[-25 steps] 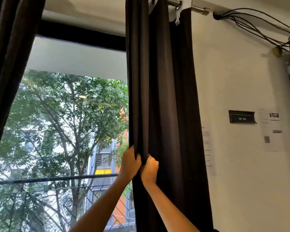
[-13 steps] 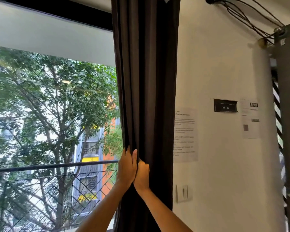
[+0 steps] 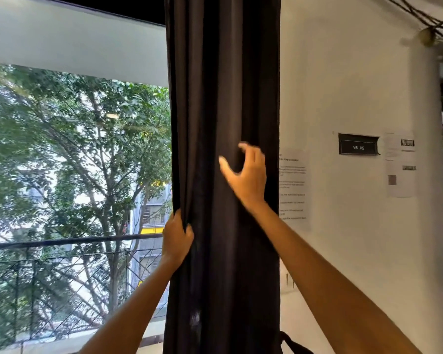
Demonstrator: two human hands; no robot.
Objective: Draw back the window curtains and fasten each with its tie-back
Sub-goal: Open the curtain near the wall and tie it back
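Observation:
The dark right-hand curtain (image 3: 223, 85) hangs bunched in folds between the window and the white wall. My left hand (image 3: 177, 238) grips its left edge at about railing height, fingers curled round the fabric. My right hand (image 3: 246, 172) is raised higher in front of the curtain's right half, blurred, with thumb and fingers spread and holding nothing. A dark strap (image 3: 292, 343) hangs at the curtain's lower right; I cannot tell whether it is the tie-back.
The uncovered window (image 3: 74, 162) shows trees and a balcony railing (image 3: 62, 242). On the white wall (image 3: 356, 251) to the right are a taped paper notice (image 3: 293, 187), a black sign (image 3: 358, 147), another sheet (image 3: 400, 164), and cables (image 3: 420, 14) at the top right.
My right hand has let go of the curtain edge and risen up and to the right, fingers spread. My left hand still holds the edge. The view has come closer to the curtain.

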